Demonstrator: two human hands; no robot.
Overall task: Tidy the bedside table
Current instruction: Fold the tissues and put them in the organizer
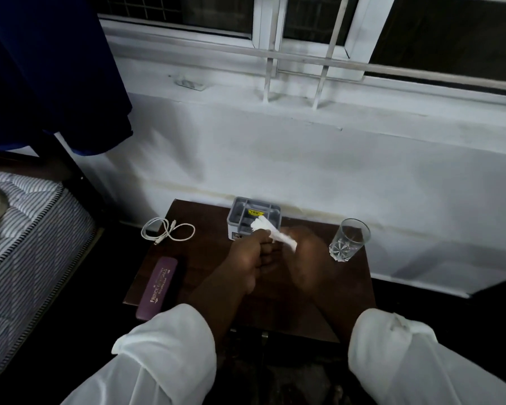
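**Progress.** Judged early to midway; nothing on the bedside table (208, 249) looks finally placed.
- Left rear: a white USB cable (165, 232) lies loosely coiled, not bundled or stowed.
- Left front: a purple case (158, 287) with gold lettering lies lengthwise, its near end overhanging the table's front edge.
- Rear centre: an open grey compartment box (246, 211) with a yellow label inside stands against the wall.
- Centre: the item in hand is a white paper strip (275, 233), held above the table just in front of the box.
  - The left hand (246, 258) has its fingers curled round the strip's near end.
  - The right hand (301, 258) is at the other end. It is blurred with its back to the camera, so whether it grips cannot be told.
- Right: a cut-glass tumbler (349, 239), apparently empty, stands upright near the right edge, well apart from the box.

Outstanding, in my judgement: dispose of or stow the strip, coil the cable, square up the case and deal with the glass.

**Surface.** Dark brown wood, small and rectangular.

**Room.**
- A dark blue curtain (41, 68) hangs at upper left.
- A striped mattress (27, 217) lies below it, left of the table.
- A white wall (275, 159) runs behind the table.
- A white window grille (322, 65) sits above the wall, with dark panes behind it.
- Lighting is dim.
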